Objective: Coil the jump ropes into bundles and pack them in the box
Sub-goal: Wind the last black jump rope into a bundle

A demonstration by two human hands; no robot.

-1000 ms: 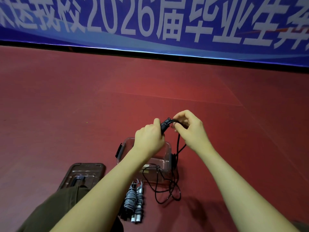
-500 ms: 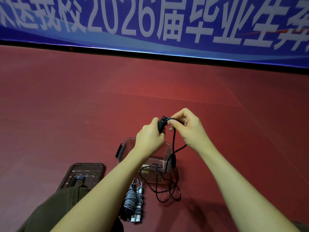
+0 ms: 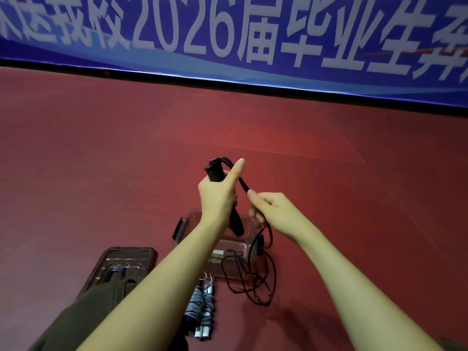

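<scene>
My left hand (image 3: 219,196) grips the two black handles (image 3: 215,171) of a black jump rope, held upright above the box, thumb stretched up. My right hand (image 3: 274,211) pinches the black cord (image 3: 243,184) just below the handle tops and draws it down to the right. The loose rest of the cord (image 3: 255,282) hangs in loops onto the floor at the box's near right. The clear plastic box (image 3: 193,216) stands open on the floor beneath my hands. A coiled grey rope with white handles (image 3: 200,307) lies in front of the box.
The box lid (image 3: 126,259) lies on the red floor (image 3: 101,160) to the left of the box. My knee in dark green trousers (image 3: 83,317) covers the lid's near edge. A blue banner (image 3: 228,34) with white characters hangs along the far side.
My left hand lifted the handles higher and stood them upright. My right hand slid away from the handle tops, down and to the right along the cord.
</scene>
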